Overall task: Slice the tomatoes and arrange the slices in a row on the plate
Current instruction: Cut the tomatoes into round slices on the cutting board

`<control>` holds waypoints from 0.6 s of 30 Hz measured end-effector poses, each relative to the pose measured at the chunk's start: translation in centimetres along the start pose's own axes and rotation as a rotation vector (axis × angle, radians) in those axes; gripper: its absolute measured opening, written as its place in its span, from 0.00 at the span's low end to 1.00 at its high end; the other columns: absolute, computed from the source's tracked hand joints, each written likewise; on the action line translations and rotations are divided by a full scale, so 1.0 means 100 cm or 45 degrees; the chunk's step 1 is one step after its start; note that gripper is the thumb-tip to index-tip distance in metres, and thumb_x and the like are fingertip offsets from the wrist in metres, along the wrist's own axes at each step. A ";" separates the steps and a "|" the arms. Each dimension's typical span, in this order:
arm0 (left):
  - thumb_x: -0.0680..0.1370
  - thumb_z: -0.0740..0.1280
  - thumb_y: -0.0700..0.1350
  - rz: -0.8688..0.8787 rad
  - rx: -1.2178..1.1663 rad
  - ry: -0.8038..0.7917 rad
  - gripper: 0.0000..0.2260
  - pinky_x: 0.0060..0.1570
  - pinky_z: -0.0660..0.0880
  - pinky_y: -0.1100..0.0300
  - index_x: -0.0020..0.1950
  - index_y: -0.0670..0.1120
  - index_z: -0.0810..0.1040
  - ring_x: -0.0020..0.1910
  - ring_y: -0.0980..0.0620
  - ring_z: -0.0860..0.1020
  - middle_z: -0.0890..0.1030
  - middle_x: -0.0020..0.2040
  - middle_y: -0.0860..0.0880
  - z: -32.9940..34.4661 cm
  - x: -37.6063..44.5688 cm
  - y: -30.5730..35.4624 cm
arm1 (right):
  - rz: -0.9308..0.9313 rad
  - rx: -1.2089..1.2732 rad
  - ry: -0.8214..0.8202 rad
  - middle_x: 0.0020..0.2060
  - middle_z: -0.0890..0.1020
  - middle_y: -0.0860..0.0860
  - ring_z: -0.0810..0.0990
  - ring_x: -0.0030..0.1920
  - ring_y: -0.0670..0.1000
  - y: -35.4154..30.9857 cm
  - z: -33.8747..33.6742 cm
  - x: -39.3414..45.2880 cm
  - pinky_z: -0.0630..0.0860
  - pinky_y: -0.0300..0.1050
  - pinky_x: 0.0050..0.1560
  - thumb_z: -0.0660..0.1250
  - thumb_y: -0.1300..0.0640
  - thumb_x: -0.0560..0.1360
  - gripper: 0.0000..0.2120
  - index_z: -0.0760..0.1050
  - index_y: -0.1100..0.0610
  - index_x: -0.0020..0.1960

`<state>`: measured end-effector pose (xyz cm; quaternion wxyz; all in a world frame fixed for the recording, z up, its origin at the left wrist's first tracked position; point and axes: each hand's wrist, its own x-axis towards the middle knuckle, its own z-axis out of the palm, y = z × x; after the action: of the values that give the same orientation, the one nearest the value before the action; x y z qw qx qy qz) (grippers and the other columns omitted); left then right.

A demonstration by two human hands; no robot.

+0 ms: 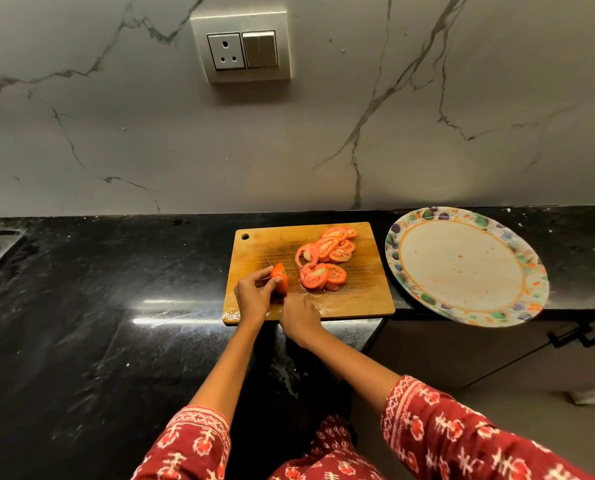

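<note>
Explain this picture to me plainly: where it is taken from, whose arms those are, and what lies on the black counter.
There is no machine here. A person wears a wide-angle camera on the head, so the single picture looks forward and down at that person's own arms in red patterned sleeves.

On the black stone counter lies a rectangular wooden cutting board. On it sits a heap of red tomato slices. To its right stands a round plate with a flowered rim, overhanging the counter edge and holding no slices yet.

The left hand steadies the uncut tomato piece with its fingers. The right hand is closed, apparently around a knife whose thin blade barely shows.
</note>
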<state>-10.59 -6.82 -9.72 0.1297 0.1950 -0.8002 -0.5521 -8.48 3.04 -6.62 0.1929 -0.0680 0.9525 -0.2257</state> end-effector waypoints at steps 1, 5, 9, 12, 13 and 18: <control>0.71 0.72 0.38 -0.006 0.002 0.000 0.15 0.53 0.78 0.48 0.57 0.38 0.79 0.51 0.46 0.80 0.82 0.53 0.40 0.000 0.001 0.001 | -0.005 -0.020 -0.004 0.62 0.74 0.61 0.72 0.64 0.61 0.002 0.000 0.000 0.71 0.52 0.60 0.52 0.66 0.79 0.15 0.69 0.65 0.64; 0.72 0.71 0.39 0.012 0.020 0.017 0.13 0.52 0.77 0.54 0.55 0.37 0.80 0.51 0.45 0.80 0.82 0.52 0.40 -0.004 0.007 0.001 | -0.040 -0.069 -0.037 0.61 0.73 0.61 0.72 0.64 0.61 0.019 0.001 -0.017 0.69 0.52 0.60 0.52 0.67 0.79 0.14 0.67 0.65 0.63; 0.73 0.71 0.40 0.026 0.005 0.009 0.12 0.51 0.77 0.55 0.55 0.37 0.80 0.51 0.46 0.80 0.82 0.52 0.41 -0.001 0.007 0.001 | -0.038 -0.077 -0.038 0.61 0.74 0.61 0.72 0.63 0.61 0.029 0.005 -0.024 0.70 0.53 0.59 0.51 0.67 0.79 0.14 0.66 0.65 0.63; 0.72 0.71 0.39 0.024 -0.015 0.000 0.14 0.53 0.77 0.53 0.56 0.37 0.79 0.51 0.47 0.80 0.82 0.52 0.41 0.003 0.004 0.003 | -0.006 -0.047 -0.042 0.60 0.75 0.61 0.73 0.62 0.61 0.018 -0.002 -0.013 0.71 0.52 0.58 0.52 0.66 0.79 0.14 0.69 0.66 0.61; 0.72 0.71 0.38 0.026 -0.006 0.001 0.14 0.53 0.77 0.53 0.56 0.37 0.79 0.51 0.48 0.80 0.82 0.52 0.41 0.003 0.002 0.004 | 0.002 -0.028 -0.042 0.60 0.75 0.61 0.73 0.62 0.61 0.014 -0.003 -0.009 0.71 0.52 0.58 0.53 0.66 0.79 0.13 0.70 0.65 0.61; 0.74 0.69 0.40 -0.007 -0.024 0.027 0.11 0.49 0.78 0.45 0.55 0.39 0.80 0.47 0.45 0.81 0.83 0.49 0.41 0.000 0.002 -0.007 | 0.022 -0.004 -0.053 0.60 0.75 0.61 0.73 0.62 0.62 0.021 -0.003 -0.008 0.71 0.51 0.57 0.54 0.65 0.78 0.13 0.71 0.65 0.60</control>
<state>-10.62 -7.09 -10.38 0.1383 0.2019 -0.7931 -0.5578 -7.93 5.19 -7.04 0.2143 -0.0649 0.9492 -0.2212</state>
